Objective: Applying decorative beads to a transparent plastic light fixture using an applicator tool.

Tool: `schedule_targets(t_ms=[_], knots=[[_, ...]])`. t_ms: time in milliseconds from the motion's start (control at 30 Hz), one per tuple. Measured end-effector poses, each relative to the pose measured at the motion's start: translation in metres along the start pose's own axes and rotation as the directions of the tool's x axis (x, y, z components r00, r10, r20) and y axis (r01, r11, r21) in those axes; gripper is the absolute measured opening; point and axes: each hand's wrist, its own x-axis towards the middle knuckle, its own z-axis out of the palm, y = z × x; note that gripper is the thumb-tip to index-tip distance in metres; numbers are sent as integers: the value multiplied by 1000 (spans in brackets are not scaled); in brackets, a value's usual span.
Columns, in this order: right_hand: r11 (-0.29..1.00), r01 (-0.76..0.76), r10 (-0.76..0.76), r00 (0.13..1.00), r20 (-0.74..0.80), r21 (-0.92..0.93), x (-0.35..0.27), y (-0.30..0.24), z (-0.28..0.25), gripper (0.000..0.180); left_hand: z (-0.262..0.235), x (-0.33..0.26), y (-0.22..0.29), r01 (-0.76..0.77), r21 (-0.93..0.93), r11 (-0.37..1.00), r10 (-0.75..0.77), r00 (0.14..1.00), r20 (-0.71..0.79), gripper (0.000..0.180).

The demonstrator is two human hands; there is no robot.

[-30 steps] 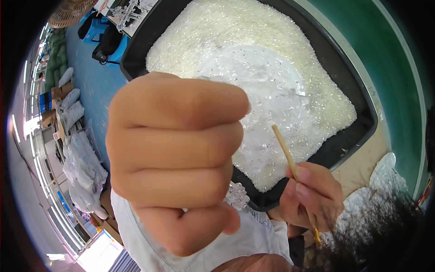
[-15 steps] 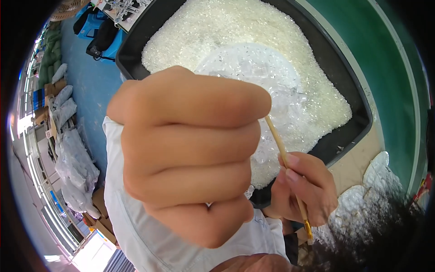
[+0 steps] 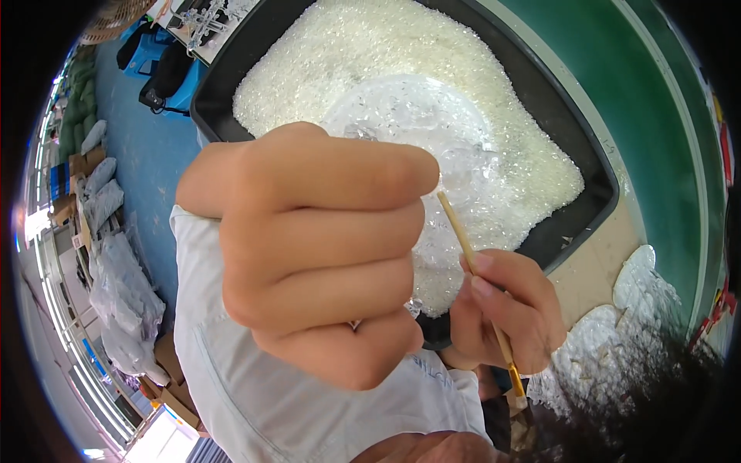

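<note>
My left hand is a closed fist, large and near in the middle of the view. A clear, shiny bit shows at its lower fingers, but what the fist holds is hidden. To its lower right, my right hand pinches a thin paintbrush with a wooden handle. The brush's gold-coloured ferrule and bristles point down toward me. Its bare handle end points up, just beside the fist's index finger. Behind the fist, a round clear dish with clear pieces in it lies on whitish, glittering granules.
A black tray holds the granules. Right of it runs a green surface. Silvery, round-edged pieces lie at the lower right. Blue stools stand upper left, near clear ornaments. Plastic bags and boxes line the left side.
The brush's handle end has come away from the left fist, leaving a small gap. Both hands sit slightly further left in view; the tray has shifted left too.
</note>
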Motion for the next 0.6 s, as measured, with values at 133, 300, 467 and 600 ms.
schedule_targets(t_ms=[133,300,467,600], knots=[[996,38,-36,999,25,-87,6,-1,4,19,0,-2,1,-5,12,1000,5,1000,-4,32],[988,49,-53,998,-23,-147,5,-2,9,17,1,-2,0,-48,5,999,48,999,-22,32],[995,34,-43,995,-95,-90,0,-1,11,29,-1,2,4,-38,-22,999,38,999,17,32],[991,70,-80,993,-86,-115,-2,0,12,29,3,2,1,-106,1,994,106,994,7,31]])
